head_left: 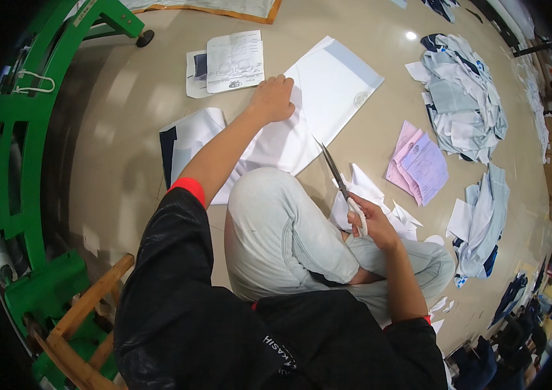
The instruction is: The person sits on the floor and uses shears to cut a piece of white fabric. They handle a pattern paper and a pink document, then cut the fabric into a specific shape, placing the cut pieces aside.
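My left hand is closed on the upper edge of a piece of white fabric, which drapes down toward my left knee. Under and beyond that cloth lies a white folded sheet with a pale grey-blue strip along its far end. My right hand grips a pair of scissors by handles wrapped in white. Its dark blades point away from me, tips close to the white fabric's right edge. White cloth scraps lie beneath the scissors, beside my crossed legs.
Paper slips with writing lie beyond my left hand; pink and lilac papers lie at right. A heap of white, grey-blue and navy cloth pieces is farther right, with a smaller pile nearer. A green metal frame stands at left.
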A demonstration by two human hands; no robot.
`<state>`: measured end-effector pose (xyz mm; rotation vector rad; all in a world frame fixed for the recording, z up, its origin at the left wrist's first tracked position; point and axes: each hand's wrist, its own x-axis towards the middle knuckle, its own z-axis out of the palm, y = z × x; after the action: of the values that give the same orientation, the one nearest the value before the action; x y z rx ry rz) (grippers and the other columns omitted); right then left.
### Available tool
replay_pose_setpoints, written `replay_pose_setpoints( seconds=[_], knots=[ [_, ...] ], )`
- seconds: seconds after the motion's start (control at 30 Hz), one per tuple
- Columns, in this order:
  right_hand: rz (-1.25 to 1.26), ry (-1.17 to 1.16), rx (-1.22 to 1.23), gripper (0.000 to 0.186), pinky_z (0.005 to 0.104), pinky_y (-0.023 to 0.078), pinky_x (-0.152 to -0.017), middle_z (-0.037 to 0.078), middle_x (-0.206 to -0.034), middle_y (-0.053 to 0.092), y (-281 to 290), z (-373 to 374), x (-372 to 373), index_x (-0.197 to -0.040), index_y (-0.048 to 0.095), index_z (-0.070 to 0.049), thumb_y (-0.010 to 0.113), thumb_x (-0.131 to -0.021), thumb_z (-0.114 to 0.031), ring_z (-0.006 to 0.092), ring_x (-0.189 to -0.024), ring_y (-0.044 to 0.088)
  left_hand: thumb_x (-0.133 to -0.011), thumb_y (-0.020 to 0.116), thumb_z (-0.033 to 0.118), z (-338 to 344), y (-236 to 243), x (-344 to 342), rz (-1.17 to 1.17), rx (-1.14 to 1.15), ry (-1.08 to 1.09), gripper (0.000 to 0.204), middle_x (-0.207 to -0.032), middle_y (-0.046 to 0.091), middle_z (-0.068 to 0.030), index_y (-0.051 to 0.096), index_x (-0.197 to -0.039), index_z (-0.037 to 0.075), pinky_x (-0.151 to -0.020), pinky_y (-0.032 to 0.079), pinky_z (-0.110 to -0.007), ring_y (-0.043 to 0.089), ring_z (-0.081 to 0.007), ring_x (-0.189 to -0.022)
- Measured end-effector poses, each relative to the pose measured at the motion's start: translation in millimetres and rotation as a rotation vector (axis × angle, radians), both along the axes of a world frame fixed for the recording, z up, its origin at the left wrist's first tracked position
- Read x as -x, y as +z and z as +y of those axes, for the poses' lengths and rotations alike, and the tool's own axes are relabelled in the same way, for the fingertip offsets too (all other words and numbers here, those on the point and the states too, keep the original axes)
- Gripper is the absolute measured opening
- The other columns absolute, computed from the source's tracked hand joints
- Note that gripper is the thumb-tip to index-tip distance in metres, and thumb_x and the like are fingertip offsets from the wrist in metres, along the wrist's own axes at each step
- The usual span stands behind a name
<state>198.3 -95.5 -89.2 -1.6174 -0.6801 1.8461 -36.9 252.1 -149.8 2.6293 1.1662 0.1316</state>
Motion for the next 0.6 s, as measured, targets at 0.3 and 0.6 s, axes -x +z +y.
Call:
replay_pose_setpoints(
  seconds=[0.3, 0.6],
  knots=[
    [0.004, -0.008, 0.019, 0.079, 0.0252, 0.046, -0.058, 0.002, -0.090, 0.062, 4, 5, 2, -0.162, 0.044, -0.005, 0.080, -0.097, -0.033, 0.0084, -0.064, 0.056, -0.092, 0.067, 0.036, -34, -8, 23, -0.113, -0.332, -0.137, 0.054, -0.143, 0.057, -0.0202, 0.061, -0.132, -0.001, -0.112, 0.040, -0.057, 0.053, -0.0395, -0.135],
    [0.026, -0.016, 0.027, 0.076, 0.0257, 0.051, -0.062, 0.005, -0.096, 0.065, -8, 15, 10, -0.161, 0.047, -0.010, 0.080, -0.097, -0.031, 0.0093, -0.067, 0.059, -0.096, 0.067, 0.042, -78, -11, 35, -0.150, -0.260, 0.006, 0.051, -0.133, 0.063, -0.0150, 0.067, -0.126, 0.000, -0.110, 0.035, -0.056, 0.054, -0.0326, -0.131]
  ],
)
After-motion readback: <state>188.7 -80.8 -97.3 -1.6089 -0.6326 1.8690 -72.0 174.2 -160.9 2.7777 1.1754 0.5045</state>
